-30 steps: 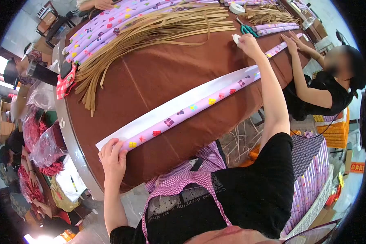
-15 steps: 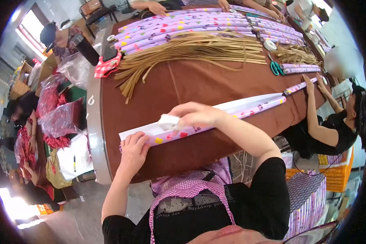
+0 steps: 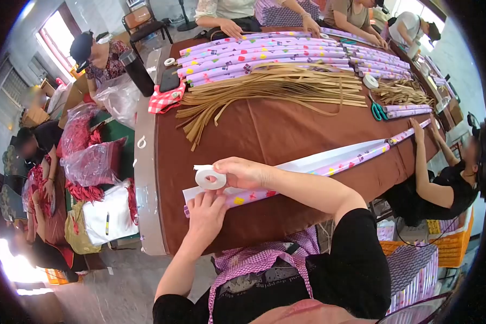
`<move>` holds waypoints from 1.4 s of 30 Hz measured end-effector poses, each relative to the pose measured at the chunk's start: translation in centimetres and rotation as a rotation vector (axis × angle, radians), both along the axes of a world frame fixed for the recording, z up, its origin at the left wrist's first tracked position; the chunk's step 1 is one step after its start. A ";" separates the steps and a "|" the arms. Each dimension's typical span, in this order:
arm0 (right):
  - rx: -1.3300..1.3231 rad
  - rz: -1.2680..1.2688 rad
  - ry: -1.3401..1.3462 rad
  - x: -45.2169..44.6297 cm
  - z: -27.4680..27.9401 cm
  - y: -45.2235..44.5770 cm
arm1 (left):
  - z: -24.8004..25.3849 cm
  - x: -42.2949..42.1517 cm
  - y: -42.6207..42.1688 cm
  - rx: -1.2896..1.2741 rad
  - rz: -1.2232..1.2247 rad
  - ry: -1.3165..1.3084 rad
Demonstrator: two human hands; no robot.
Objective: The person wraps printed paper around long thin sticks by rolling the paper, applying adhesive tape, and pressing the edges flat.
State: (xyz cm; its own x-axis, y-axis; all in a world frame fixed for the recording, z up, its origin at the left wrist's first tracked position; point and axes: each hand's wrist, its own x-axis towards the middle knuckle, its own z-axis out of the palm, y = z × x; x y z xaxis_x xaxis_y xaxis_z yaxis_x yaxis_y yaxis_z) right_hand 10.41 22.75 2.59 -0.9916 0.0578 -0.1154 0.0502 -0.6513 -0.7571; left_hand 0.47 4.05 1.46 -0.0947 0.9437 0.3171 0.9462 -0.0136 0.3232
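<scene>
A long roll of purple patterned wrapping paper [image 3: 248, 197] lies slantwise across the brown table, its white underside [image 3: 313, 157] showing as a loose flap behind it. My left hand [image 3: 204, 216] rests over the roll's left end, its fingers bent across the paper and holding it down. In my right hand [image 3: 244, 173], pinched between thumb and fingers, is a roll of white tape [image 3: 209, 178]. It hangs just above my left fingertips, with a short loose end at its upper left. Whether the tape touches my left fingers, I cannot tell.
Behind lie tan strips [image 3: 264, 89] and several finished purple rolls [image 3: 264, 54]. Teal scissors [image 3: 378, 111] and another tape roll [image 3: 370, 81] sit at the right. A black bottle [image 3: 137, 73] stands at the back left. A co-worker's hands [image 3: 418, 129] touch the far right end.
My right hand has brought the tape leftward, over my left fingers, and the tape's ring now faces me. My left hand stays on the paper's end. The whole view has shifted with my head.
</scene>
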 end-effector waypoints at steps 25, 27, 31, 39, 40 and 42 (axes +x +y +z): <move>0.070 0.062 0.076 1.1 -1.1 0.8 | 0.4 -0.1 0.0 -0.054 0.018 -0.026; 0.077 0.083 0.087 1.1 -1.3 0.7 | 1.2 -0.6 -0.1 -0.085 -0.038 -0.072; 0.154 0.088 0.093 1.0 -1.6 0.9 | 1.8 -2.0 -0.7 -0.159 -0.072 -0.070; 0.155 0.139 0.088 1.2 -0.3 0.7 | 1.4 -3.4 -2.3 -0.052 -0.031 -0.136; 0.142 0.140 0.074 1.3 -0.2 0.6 | 1.5 -3.5 -2.5 -0.047 -0.037 -0.133; 0.134 0.151 0.060 1.3 -1.0 0.8 | 1.7 -3.5 -3.0 -0.067 0.024 -0.141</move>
State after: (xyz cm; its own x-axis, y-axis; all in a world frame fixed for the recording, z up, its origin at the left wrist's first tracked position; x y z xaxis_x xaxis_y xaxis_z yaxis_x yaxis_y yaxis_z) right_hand 11.70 23.54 1.55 -0.9950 -0.0810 -0.0576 0.0921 -0.5330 -0.8411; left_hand -3.07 1.03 3.16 -0.1568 0.9592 0.2353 0.8913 0.0348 0.4521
